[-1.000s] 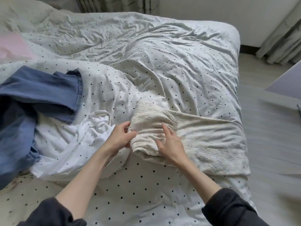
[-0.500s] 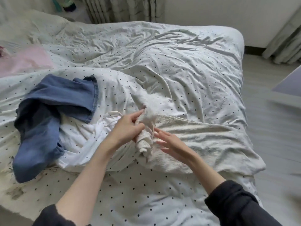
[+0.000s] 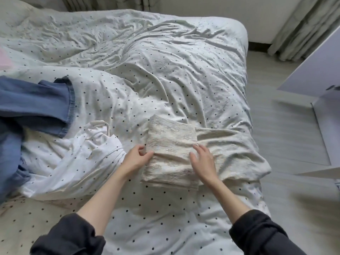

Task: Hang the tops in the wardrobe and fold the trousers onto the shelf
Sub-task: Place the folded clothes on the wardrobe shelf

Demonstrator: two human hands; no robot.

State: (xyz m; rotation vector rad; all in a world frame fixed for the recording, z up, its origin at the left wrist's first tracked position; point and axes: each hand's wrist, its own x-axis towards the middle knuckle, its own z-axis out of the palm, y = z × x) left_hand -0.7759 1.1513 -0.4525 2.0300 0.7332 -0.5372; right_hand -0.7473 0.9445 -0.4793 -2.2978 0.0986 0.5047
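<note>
- Cream trousers sit near the right foot of the bed, folded over on themselves into a thick rectangular stack, with a textured, lace-like pattern on the top layer.
- One unfolded stretch of the same cream fabric trails out to the right from under the stack, flat on the duvet.
- Left hand is at the stack's left edge: thumb on top of the fabric, fingers curled in against the edge, pinching the fold.
- Right hand lies on the stack's right side, fingers spread and fairly straight, pressing flat on the cloth with nothing gripped.
- Both forearms are bare, with dark sleeves pushed up near the elbows.
- Just left of the stack, a white top lies crumpled on the duvet, a thin strap or neckline loop showing at its upper edge — hard to say which from here.
- Further left, blue denim jeans sprawl in a heap, one hemmed leg pointing toward the middle of the bed; they overlap the white top's far corner.
- The duvet itself is white with small dark dots, heavily wrinkled.
- A sliver of pink fabric shows at the far left edge.
- On the right, grey floor, a white furniture panel and curtains in the corner.
</note>
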